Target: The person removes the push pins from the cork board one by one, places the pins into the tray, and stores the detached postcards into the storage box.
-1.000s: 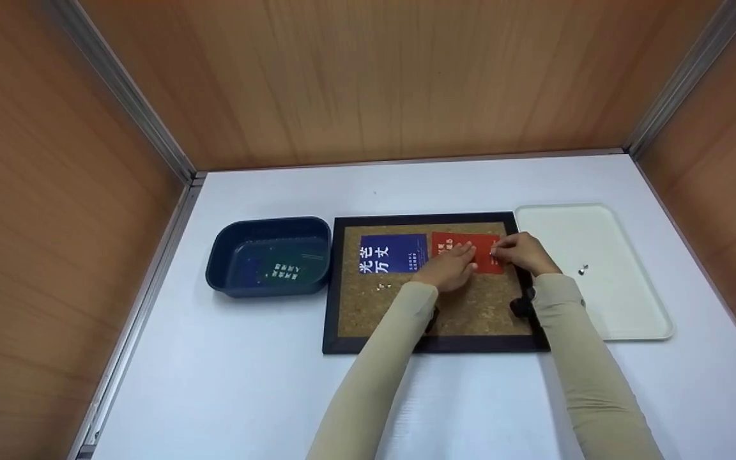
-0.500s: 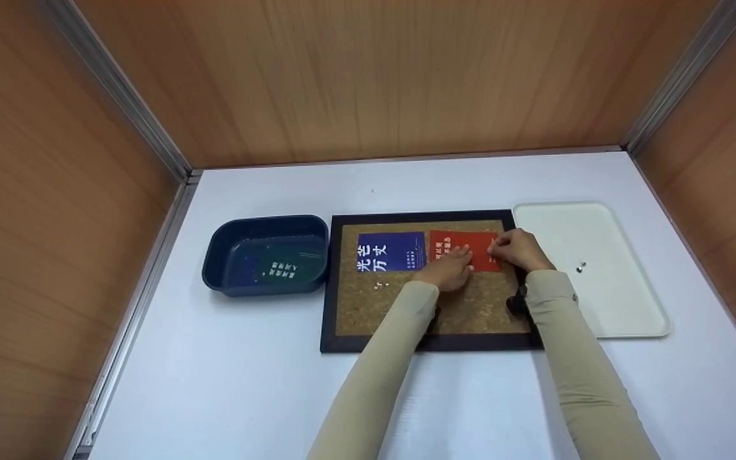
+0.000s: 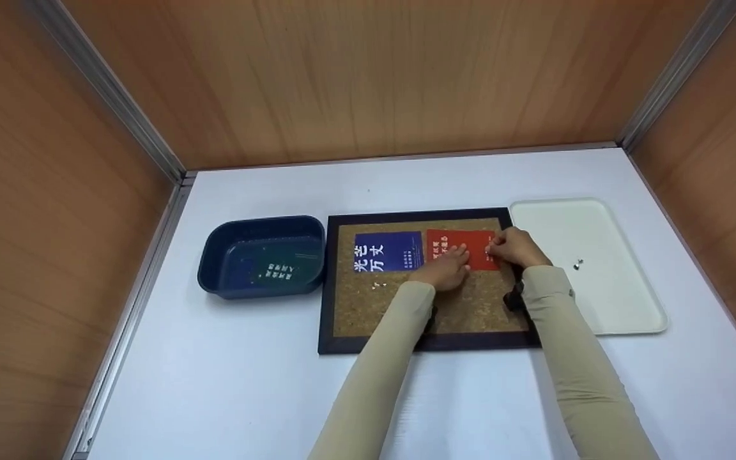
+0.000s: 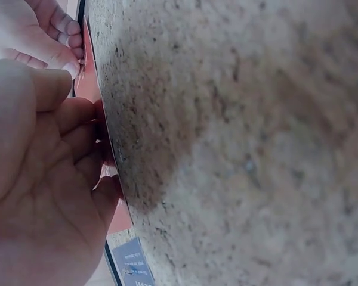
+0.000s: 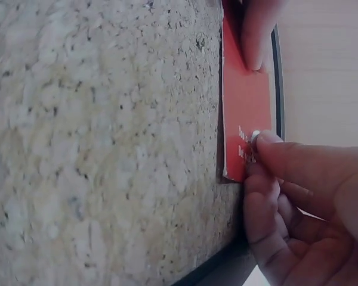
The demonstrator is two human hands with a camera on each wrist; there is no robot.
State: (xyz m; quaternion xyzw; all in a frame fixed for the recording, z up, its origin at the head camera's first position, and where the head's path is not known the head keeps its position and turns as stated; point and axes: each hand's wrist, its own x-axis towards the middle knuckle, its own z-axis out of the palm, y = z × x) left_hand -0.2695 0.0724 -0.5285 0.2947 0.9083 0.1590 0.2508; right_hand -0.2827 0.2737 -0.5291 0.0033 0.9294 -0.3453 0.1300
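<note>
A red card with white lettering lies on the framed cork board, to the right of a blue card. My left hand presses the red card down with its fingers spread flat. At the card's right end, my right hand pinches a small silver thumbtack between thumb and forefinger. In the right wrist view the tack's head stands against the card's printed words; its point is hidden. The left wrist view shows the left fingers along the card's near edge.
Several small pins lie on the cork below the blue card. A dark blue bin with printed cards inside stands left of the board. On the right, a white tray holds a few silver tacks. Wood-grain panels enclose the table.
Both hands keep nearly the same places on the red card, the right one still pinching the tack. The whole head view has shifted slightly.
</note>
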